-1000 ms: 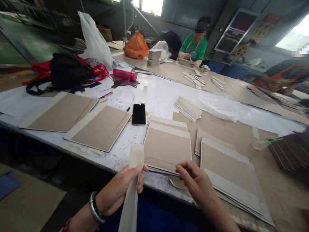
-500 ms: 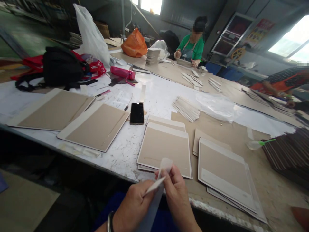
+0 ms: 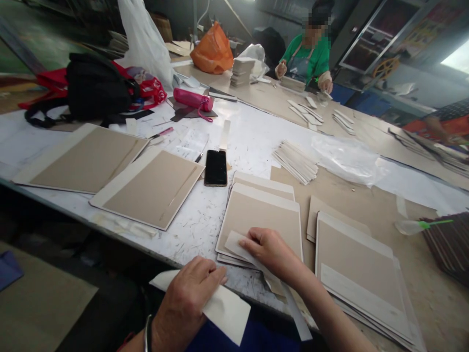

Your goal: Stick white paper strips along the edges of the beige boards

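My left hand (image 3: 192,296) is closed around a pale paper strip (image 3: 229,313) that sticks out on both sides of it, low over the table's front edge. Between the thumb and fingers of my right hand (image 3: 267,249) is a long white strip (image 3: 238,244), its far end lying over a board and its tail hanging down under my forearm. Beneath that strip lies a stack of beige boards (image 3: 261,203) with pale borders. A glue-like streak runs along another beige board (image 3: 146,188) to the left.
A black phone (image 3: 216,167) lies behind the boards, with a pile of pale strips (image 3: 296,161) to its right. More boards (image 3: 353,259) are stacked at right, near a clear bottle (image 3: 410,226). A black bag (image 3: 97,88) sits at left. Across the table works a person in green (image 3: 308,58).
My hands have moved apart. My right hand has carried one strip onto the middle board stack, while my left has shifted left with the other paper. The view has turned slightly left.
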Available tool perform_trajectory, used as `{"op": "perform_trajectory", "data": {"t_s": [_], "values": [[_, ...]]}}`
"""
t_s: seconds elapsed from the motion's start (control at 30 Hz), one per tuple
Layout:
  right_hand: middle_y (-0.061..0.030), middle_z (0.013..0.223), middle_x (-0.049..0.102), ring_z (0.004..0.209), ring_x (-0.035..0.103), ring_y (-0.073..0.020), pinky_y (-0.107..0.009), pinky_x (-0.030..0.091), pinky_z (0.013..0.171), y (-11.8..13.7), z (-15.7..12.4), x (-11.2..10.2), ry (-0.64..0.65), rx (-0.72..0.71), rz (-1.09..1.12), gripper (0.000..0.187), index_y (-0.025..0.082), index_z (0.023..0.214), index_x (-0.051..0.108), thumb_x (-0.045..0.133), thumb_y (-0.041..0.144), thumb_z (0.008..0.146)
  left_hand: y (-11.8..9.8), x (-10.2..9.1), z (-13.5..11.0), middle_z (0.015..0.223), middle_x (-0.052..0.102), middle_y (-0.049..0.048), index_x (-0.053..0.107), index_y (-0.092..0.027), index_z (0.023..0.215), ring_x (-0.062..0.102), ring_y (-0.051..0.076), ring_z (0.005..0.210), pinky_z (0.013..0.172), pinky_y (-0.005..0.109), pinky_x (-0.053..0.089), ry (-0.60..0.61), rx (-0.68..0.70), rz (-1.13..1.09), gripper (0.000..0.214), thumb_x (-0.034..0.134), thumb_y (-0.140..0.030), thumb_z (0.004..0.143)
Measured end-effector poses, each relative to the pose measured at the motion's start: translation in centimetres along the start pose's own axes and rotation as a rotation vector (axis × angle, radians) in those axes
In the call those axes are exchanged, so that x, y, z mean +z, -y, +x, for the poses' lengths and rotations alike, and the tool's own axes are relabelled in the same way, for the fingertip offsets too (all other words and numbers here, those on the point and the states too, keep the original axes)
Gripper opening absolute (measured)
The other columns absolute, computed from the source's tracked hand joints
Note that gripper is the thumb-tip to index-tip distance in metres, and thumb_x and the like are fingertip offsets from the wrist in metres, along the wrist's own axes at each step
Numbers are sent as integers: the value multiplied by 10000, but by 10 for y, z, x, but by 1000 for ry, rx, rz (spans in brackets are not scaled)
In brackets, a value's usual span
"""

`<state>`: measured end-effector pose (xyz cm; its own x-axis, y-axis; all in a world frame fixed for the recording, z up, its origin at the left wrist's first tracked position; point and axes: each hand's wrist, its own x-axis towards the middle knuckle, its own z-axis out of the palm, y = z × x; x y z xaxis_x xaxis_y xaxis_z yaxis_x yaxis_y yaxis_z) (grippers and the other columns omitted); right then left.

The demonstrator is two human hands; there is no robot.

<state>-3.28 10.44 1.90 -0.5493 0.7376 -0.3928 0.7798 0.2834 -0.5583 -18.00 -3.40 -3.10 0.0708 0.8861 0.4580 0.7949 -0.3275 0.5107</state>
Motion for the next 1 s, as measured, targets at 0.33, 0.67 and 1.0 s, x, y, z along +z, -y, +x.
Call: {"op": "perform_trajectory", "data": {"t_s": [0.33,0.67,1.0], "values": [[31,541,436,537,394,-99,-230,231,526,2,17,2,102,15,-106,275,169,566,423,539,250,802,10,18,2,1082,617,117,619,-125,943,510,237,1053,884,380,480,-107,0,3,245,377,-122,904],[-20,616,573,567,463,-118,-237,269,535,7,20,3,118,1,-246,215,160,634,542,530,264,822,12,23,3,1108,621,113,625,-119,942,492,239,1079,902,388,476,-106,19,-8,259,368,-134,916],[-75,746,658,673,579,-170,-255,307,555,12,21,1,174,-7,-394,215,154,759,620,511,316,849,9,7,18,1014,670,115,660,-98,859,563,236,958,798,357,548,-50,89,84,294,370,-116,899]]}}
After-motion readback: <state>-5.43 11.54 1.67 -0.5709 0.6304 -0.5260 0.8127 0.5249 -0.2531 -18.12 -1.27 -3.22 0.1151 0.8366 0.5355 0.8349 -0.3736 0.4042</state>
